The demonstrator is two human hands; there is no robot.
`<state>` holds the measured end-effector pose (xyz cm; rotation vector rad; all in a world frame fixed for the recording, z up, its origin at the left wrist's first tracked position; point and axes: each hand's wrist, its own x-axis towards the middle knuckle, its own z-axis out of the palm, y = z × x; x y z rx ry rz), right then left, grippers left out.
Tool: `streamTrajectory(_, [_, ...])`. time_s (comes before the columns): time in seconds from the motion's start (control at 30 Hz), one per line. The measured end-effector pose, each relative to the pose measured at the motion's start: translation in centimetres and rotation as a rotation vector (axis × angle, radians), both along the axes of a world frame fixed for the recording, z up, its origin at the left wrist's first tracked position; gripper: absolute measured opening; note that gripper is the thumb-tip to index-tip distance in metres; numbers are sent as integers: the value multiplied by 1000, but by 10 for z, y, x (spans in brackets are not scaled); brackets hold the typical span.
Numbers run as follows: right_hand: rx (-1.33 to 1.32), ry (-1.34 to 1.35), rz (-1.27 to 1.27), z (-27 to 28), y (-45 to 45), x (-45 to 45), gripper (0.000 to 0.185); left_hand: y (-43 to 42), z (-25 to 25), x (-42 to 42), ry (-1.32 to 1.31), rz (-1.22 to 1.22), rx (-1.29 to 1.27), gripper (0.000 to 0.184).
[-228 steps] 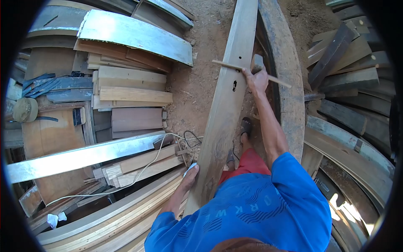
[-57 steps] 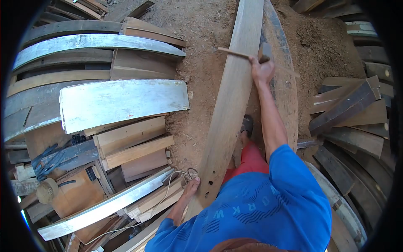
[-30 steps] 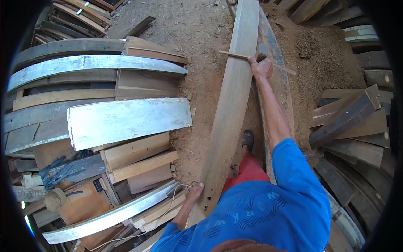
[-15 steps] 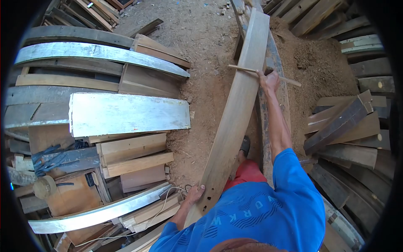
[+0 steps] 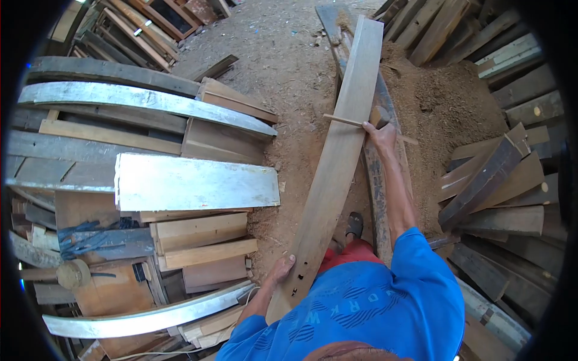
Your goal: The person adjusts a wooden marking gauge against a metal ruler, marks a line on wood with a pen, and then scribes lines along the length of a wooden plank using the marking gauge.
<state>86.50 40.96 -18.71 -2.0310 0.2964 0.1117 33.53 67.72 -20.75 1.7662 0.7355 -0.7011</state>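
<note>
A long, pale brown board [image 5: 337, 144] lies at a slant in front of me, with small dark holes near its close end. My left hand [image 5: 280, 268] grips its left edge beside those holes, fingers partly hidden under it. At the board's right edge, my right hand [image 5: 383, 137] is closed on a wooden gauge [image 5: 379, 116], a block with a thin stick [image 5: 343, 120] through it. That stick lies across the board's face and sticks out past both edges.
A long worn bench plank [image 5: 377, 180] runs under and right of the board. Stacked timber and a whitish panel [image 5: 195, 183] stand at left, with a cable below. More boards [image 5: 481, 180] and a shavings heap [image 5: 445, 96] are at right. My sandalled foot [image 5: 354, 224] is below.
The board's holes were by my right hand at first; now they are by my left. The board's far end has come into view. Lately the gauge and right hand have come slightly nearer me.
</note>
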Motion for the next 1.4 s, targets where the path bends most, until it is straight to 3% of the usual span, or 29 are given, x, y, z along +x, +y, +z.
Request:
streamTrajectory(0.07, [-202,93,-27,14,6,-2,66,5,-5,17,41,-37,-49,100])
streamTrajectory(0.13, [-201,91,-36,11,3,-12,73,4,10,43,117,-109,-63,100])
streamTrajectory(0.23, [-168,-45,-30,0,2,-15,73,3,-18,61,-70,-74,-74,101])
streamTrajectory(0.33, [-240,-154,-85,-18,0,-13,68,15,-22,83,135,-151,-156,100])
streamTrajectory(0.47, [-221,-163,-142,-15,-1,-11,74,15,-29,112,32,-131,-201,96])
streamTrajectory(0.57, [-294,-205,-160,-26,-8,0,75,15,-46,139,72,-173,-88,95])
streamTrajectory(0.67, [-317,-123,-120,3,-8,9,73,9,-54,168,61,-173,-136,98])
streamTrajectory(0.77, [-394,-134,-121,-18,-25,38,72,4,-85,187,54,-215,-111,101])
streamTrajectory(0.87, [-404,-99,-100,-8,-38,60,72,-5,-85,212,25,-240,-111,102])
streamTrajectory(0.97, [-410,-204,41,-15,-62,78,75,-8,-85,230,197,-232,-157,102])
streamTrajectory(1.13, [-290,-126,176,-9,-84,83,79,-12,-106,231,88,-194,-95,101])
streamTrajectory(1.27, [-171,-5,154,-8,-98,78,80,-12,-126,239,82,-233,17,100])
streamTrajectory(1.4, [-231,-62,162,21,-92,65,85,-12,-144,243,98,-259,29,101])
